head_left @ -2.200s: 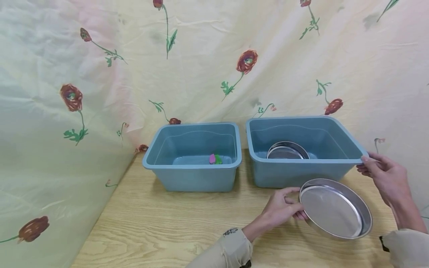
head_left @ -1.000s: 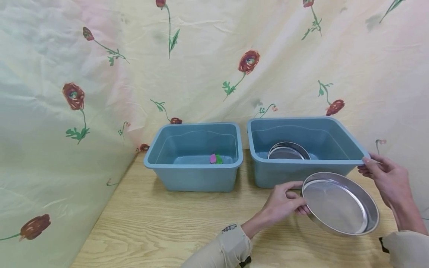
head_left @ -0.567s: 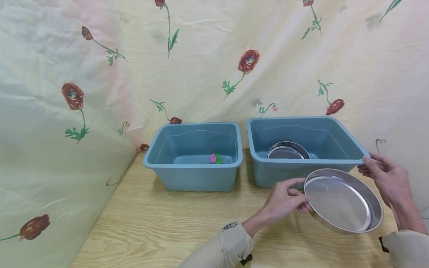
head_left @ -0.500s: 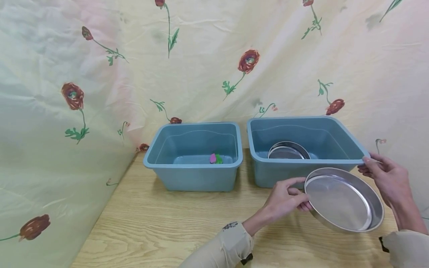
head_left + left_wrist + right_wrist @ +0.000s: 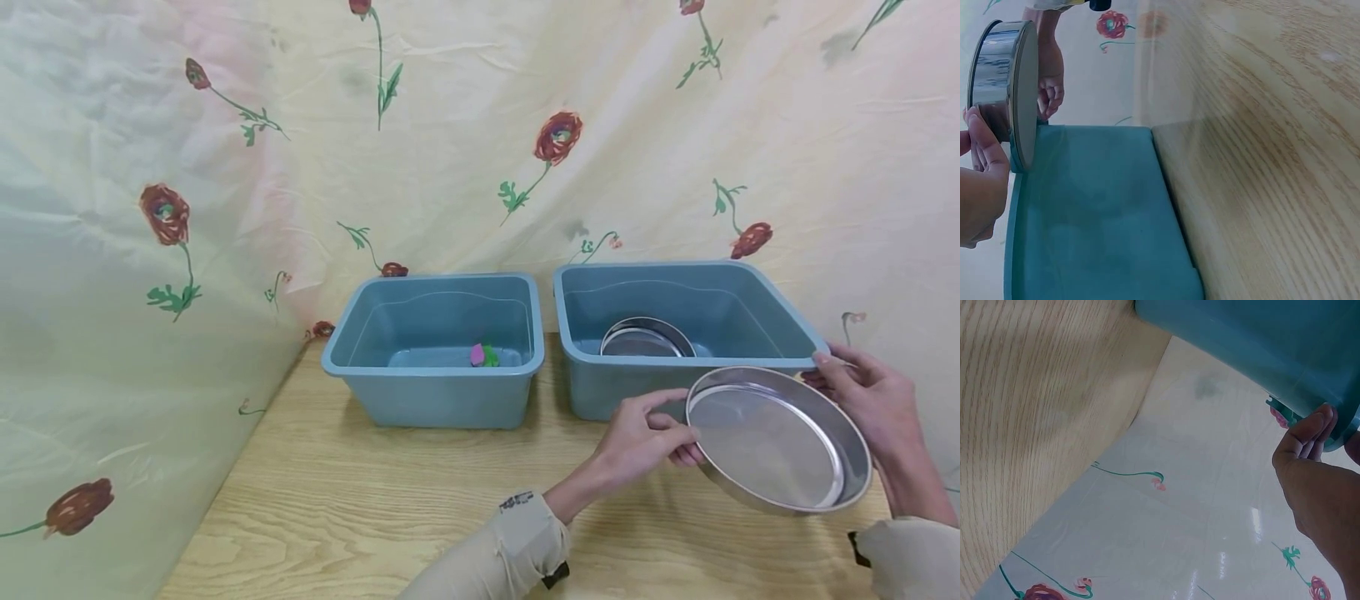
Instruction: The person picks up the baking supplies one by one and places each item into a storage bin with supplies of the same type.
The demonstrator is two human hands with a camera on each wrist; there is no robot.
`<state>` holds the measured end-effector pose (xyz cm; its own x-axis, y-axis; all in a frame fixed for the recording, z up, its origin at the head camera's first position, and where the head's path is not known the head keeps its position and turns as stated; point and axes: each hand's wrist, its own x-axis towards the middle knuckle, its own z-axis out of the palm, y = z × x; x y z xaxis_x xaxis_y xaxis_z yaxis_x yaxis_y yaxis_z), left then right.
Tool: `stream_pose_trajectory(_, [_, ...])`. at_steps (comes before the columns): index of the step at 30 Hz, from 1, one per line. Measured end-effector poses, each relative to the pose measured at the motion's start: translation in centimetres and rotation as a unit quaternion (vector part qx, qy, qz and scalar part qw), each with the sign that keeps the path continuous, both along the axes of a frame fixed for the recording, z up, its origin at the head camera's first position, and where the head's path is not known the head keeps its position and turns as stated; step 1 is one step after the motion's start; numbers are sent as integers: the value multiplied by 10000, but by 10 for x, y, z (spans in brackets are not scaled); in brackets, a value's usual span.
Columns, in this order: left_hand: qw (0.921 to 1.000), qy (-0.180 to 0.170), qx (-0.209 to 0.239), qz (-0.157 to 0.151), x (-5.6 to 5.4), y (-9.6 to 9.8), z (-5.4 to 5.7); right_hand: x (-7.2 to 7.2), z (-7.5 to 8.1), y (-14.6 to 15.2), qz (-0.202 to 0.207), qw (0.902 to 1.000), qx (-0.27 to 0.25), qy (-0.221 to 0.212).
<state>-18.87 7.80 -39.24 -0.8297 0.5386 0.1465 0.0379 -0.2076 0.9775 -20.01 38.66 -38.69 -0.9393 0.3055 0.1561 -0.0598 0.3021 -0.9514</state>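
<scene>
In the head view my left hand [image 5: 641, 437] pinches the left side of a round metal sieve [image 5: 772, 442] with a shallow shiny wall and a fine grey bottom. The sieve is held tilted above the table, in front of the right blue bin [image 5: 645, 387]. In the left wrist view the sieve [image 5: 999, 75] shows edge-on, with the left fingers at its wall. My right hand [image 5: 873, 400] grips the near right corner of that bin's rim, partly hidden behind the sieve. Another round metal sieve [image 5: 645, 325] lies inside the bin, its near part hidden by the rim.
A second blue bin [image 5: 442, 402] stands to the left, a narrow gap between the two. Inside it lie a small pink piece [image 5: 477, 355] and a small green piece [image 5: 491, 357]. Both bins stand on a wooden table [image 5: 375, 500] before a flowered cloth [image 5: 450, 167].
My left hand has moved the sieve up and to the right, so it now overlaps the right bin's front rim in the head view. The right hand keeps its grip on the corner.
</scene>
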Motion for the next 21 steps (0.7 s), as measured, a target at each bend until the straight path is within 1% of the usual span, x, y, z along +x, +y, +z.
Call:
stream_pose_trajectory(5, [9998, 44, 174, 25, -2, 0, 4, 2, 2, -1, -106, 9994, 215, -249])
stream_pose_trajectory(14, [9993, 90, 343, 80, -5, 0, 9, 4, 2, 1, -90, 9998, 4, -191])
stream_pose_trajectory(21, [9988, 60, 468, 106, -7, -1, 15, 3, 1, 3, -111, 9998, -6, -152])
